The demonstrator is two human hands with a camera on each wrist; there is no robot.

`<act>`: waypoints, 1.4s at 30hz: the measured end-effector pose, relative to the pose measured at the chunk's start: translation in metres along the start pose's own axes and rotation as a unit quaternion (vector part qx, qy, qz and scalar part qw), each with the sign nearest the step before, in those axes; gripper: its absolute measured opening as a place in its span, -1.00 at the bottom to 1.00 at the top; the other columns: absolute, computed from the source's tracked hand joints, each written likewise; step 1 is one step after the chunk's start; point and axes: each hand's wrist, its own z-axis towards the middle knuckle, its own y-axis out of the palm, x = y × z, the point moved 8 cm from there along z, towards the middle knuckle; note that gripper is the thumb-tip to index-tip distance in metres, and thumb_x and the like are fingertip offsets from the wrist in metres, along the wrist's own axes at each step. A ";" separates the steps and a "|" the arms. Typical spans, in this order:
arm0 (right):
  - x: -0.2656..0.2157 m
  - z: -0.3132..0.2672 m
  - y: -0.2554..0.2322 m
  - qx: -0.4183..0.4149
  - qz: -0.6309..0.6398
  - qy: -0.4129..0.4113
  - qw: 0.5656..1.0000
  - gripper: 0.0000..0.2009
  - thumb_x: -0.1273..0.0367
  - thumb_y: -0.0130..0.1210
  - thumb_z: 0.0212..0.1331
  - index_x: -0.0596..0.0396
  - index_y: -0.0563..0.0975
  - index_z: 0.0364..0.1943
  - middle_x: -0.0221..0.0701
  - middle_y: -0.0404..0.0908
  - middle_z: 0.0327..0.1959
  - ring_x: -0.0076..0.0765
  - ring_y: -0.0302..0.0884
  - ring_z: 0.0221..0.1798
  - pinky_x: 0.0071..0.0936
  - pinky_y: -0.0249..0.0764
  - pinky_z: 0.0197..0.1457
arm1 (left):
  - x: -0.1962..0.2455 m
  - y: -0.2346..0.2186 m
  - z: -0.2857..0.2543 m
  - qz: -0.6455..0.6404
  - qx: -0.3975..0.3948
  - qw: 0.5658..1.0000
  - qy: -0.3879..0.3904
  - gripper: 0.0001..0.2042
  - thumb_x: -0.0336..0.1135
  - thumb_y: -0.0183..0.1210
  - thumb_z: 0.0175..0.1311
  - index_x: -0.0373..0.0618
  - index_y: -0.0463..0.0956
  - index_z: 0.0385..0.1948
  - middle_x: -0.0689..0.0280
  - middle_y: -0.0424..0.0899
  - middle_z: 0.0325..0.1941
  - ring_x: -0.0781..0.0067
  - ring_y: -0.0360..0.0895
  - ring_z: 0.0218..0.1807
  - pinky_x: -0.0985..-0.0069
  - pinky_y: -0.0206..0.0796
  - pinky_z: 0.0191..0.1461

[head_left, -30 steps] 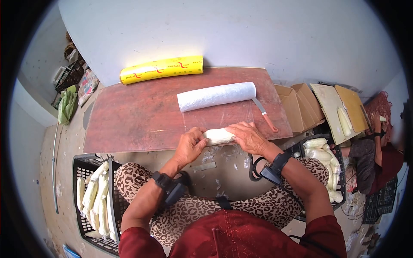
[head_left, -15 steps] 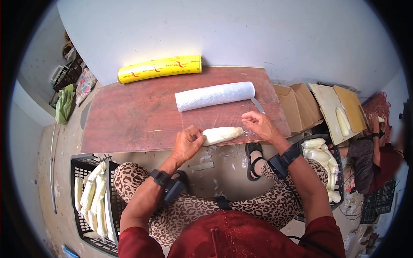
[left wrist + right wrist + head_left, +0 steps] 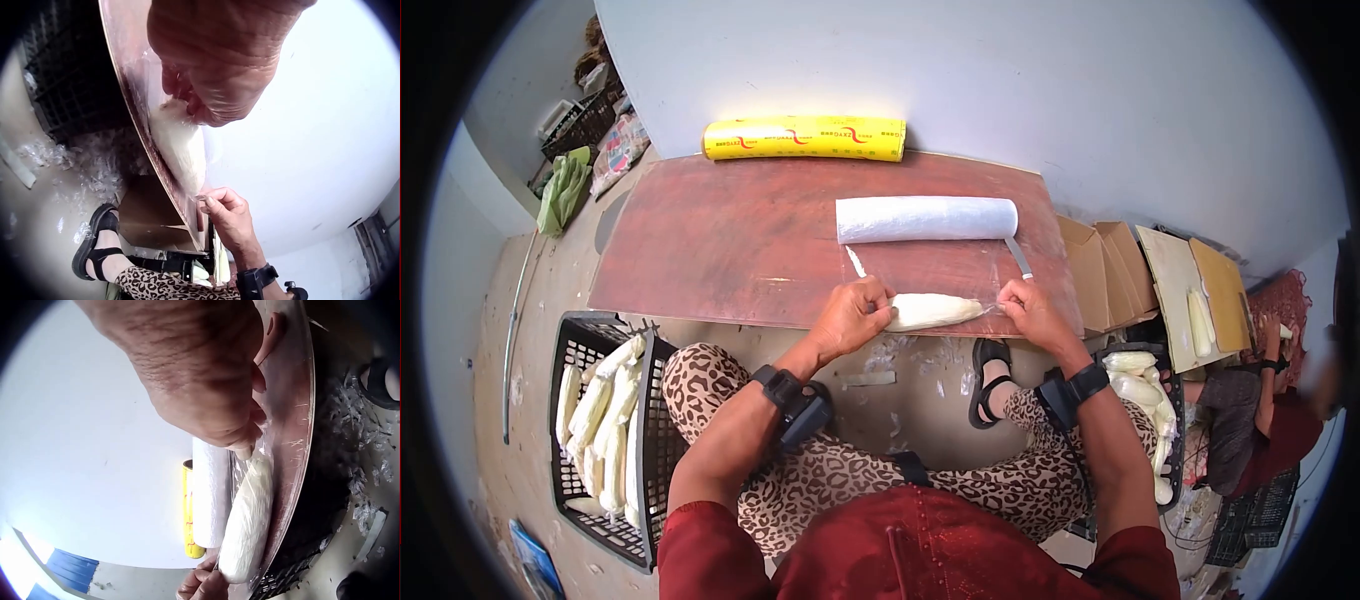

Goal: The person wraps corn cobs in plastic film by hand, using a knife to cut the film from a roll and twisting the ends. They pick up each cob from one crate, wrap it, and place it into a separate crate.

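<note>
Below the near left corner of the table (image 3: 730, 230) stands a crate (image 3: 660, 405) of cobs (image 3: 605, 420), likely for easy reach. At the near edge, the left hand (image 3: 855, 315) grips the wide end of the corn cob (image 3: 935, 311), seemingly to steady it, while the right hand (image 3: 1035, 310) pinches clear film (image 3: 989, 309) at the tapered tip, probably for tension; the film roll (image 3: 927, 219) lies behind.

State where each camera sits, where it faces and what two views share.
Head: head-worn, facing forward and down at the table; left hand, right hand, legs show.
Left wrist: on that wrist, facing toward the right hand; left hand close, sandalled foot lower left.
Right wrist: on that wrist, facing toward the left hand; right hand close.
Both wrist views share the pale corn and both hands.
</note>
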 end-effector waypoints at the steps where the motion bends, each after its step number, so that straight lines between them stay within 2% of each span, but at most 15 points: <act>1: 0.001 0.000 -0.002 0.006 0.004 0.000 1.000 -0.95 0.46 0.15 0.11 0.15 0.54 -0.41 -0.32 0.61 -0.48 -0.28 0.56 -0.33 -0.37 0.44 -0.12 | 0.001 0.000 0.000 -0.003 -0.009 1.000 -0.001 -0.83 -0.45 0.20 0.14 -0.27 0.45 -0.60 0.20 0.63 -0.22 0.41 0.56 -0.16 0.43 0.42 -0.11; 5: 0.001 0.001 -0.007 0.007 0.012 0.023 1.000 -0.93 0.46 0.15 0.10 0.18 0.53 -0.40 -0.28 0.62 -0.47 -0.26 0.56 -0.38 -0.36 0.45 -0.25 | 0.002 0.000 0.001 -0.015 -0.014 1.000 0.008 -0.84 -0.48 0.20 0.13 -0.27 0.45 -0.61 0.20 0.63 -0.22 0.41 0.57 -0.17 0.43 0.43 -0.11; 8: 0.014 0.002 -0.003 0.028 0.002 0.002 1.000 -0.92 0.45 0.16 0.10 0.19 0.54 -0.40 -0.26 0.62 -0.47 -0.25 0.57 -0.39 -0.37 0.46 -0.28 | 0.001 0.001 0.003 -0.014 -0.017 1.000 0.003 -0.83 -0.49 0.20 0.12 -0.27 0.45 -0.62 0.20 0.63 -0.23 0.41 0.58 -0.19 0.43 0.43 -0.11; 14: 0.043 0.007 -0.004 0.052 0.015 0.057 0.997 -0.94 0.46 0.14 0.10 0.17 0.55 -0.41 -0.23 0.63 -0.47 -0.18 0.58 -0.41 -0.33 0.47 -0.28 | 0.003 0.001 0.004 -0.012 -0.017 1.000 -0.004 -0.82 -0.48 0.22 0.11 -0.29 0.44 -0.64 0.18 0.65 -0.26 0.41 0.59 -0.23 0.43 0.45 -0.16; 17: 0.056 0.005 -0.010 0.068 -0.027 0.116 0.991 -0.94 0.46 0.14 0.10 0.16 0.55 -0.41 -0.22 0.62 -0.47 -0.17 0.58 -0.41 -0.31 0.47 -0.27 | 0.004 0.000 0.005 0.001 -0.018 1.000 0.001 -0.82 -0.47 0.22 0.10 -0.29 0.44 -0.64 0.17 0.66 -0.26 0.41 0.59 -0.24 0.43 0.45 -0.17; 20: 0.071 -0.001 -0.034 0.160 -0.100 0.165 0.968 -0.94 0.46 0.14 0.11 0.16 0.54 -0.39 -0.19 0.61 -0.48 -0.14 0.57 -0.42 -0.31 0.47 -0.27 | 0.004 0.000 0.005 0.000 -0.018 1.000 0.001 -0.82 -0.47 0.23 0.10 -0.29 0.44 -0.64 0.17 0.66 -0.25 0.42 0.59 -0.25 0.44 0.45 -0.17; 23: 0.043 -0.003 -0.059 0.276 -0.058 0.115 0.952 -0.93 0.49 0.13 0.11 0.16 0.52 -0.33 -0.17 0.58 -0.46 -0.09 0.58 -0.40 -0.28 0.47 -0.27 | 0.001 0.000 0.006 -0.007 -0.016 1.000 -0.004 -0.82 -0.47 0.23 0.09 -0.29 0.45 -0.64 0.18 0.66 -0.25 0.43 0.59 -0.26 0.44 0.45 -0.18; 26: -0.033 0.004 -0.056 0.256 -0.008 -0.016 0.967 -0.89 0.52 0.12 0.09 0.17 0.50 -0.28 -0.18 0.57 -0.41 -0.07 0.58 -0.34 -0.27 0.47 -0.27 | -0.005 0.002 0.007 -0.016 -0.011 1.000 -0.006 -0.82 -0.48 0.23 0.09 -0.28 0.45 -0.64 0.20 0.66 -0.27 0.46 0.57 -0.27 0.46 0.44 -0.18; 29: -0.106 -0.002 -0.005 0.099 -0.049 -0.157 0.981 -0.75 0.45 0.19 0.04 0.16 0.49 -0.17 -0.24 0.55 -0.18 -0.14 0.54 -0.10 -0.27 0.40 -0.05 | -0.008 0.004 0.009 -0.023 -0.017 1.000 -0.008 -0.82 -0.48 0.23 0.09 -0.28 0.45 -0.65 0.22 0.65 -0.29 0.49 0.56 -0.28 0.47 0.43 -0.20; 30: -0.121 -0.006 0.014 0.054 -0.080 -0.206 0.974 -0.68 0.41 0.24 0.02 0.15 0.48 -0.11 -0.26 0.54 -0.09 -0.17 0.51 0.00 -0.27 0.35 0.04 | -0.007 0.004 0.009 -0.022 -0.020 1.000 -0.011 -0.82 -0.48 0.23 0.09 -0.28 0.45 -0.65 0.22 0.65 -0.30 0.50 0.55 -0.29 0.48 0.42 -0.21; 33: -0.129 -0.007 0.050 0.003 -0.123 -0.259 0.958 -0.50 0.32 0.30 -0.03 0.15 0.42 0.04 -0.30 0.47 0.04 -0.22 0.40 0.16 -0.23 0.20 0.18 | -0.001 0.002 0.007 -0.012 -0.023 1.000 -0.013 -0.82 -0.47 0.23 0.09 -0.28 0.45 -0.65 0.21 0.65 -0.30 0.52 0.53 -0.31 0.48 0.40 -0.24; 37: -0.102 0.002 0.070 -0.034 -0.160 -0.204 0.965 -0.40 0.32 0.33 -0.07 0.07 0.37 0.13 -0.35 0.44 0.08 -0.25 0.35 0.18 -0.20 0.13 0.18 | -0.002 0.001 0.008 -0.009 -0.024 1.000 -0.001 -0.81 -0.39 0.22 0.13 -0.29 0.48 -0.61 0.20 0.63 -0.44 0.45 0.52 -0.44 0.43 0.38 -0.34; 42: -0.088 0.012 0.074 -0.064 -0.150 -0.151 0.975 -0.42 0.36 0.32 -0.07 -0.01 0.37 0.13 -0.41 0.45 0.06 -0.27 0.36 0.15 -0.22 0.14 0.15 | -0.015 -0.007 0.006 -0.023 -0.002 0.997 -0.068 -0.76 -0.25 0.25 0.21 -0.28 0.54 -0.46 0.21 0.61 -0.50 0.48 0.50 -0.45 0.41 0.36 -0.37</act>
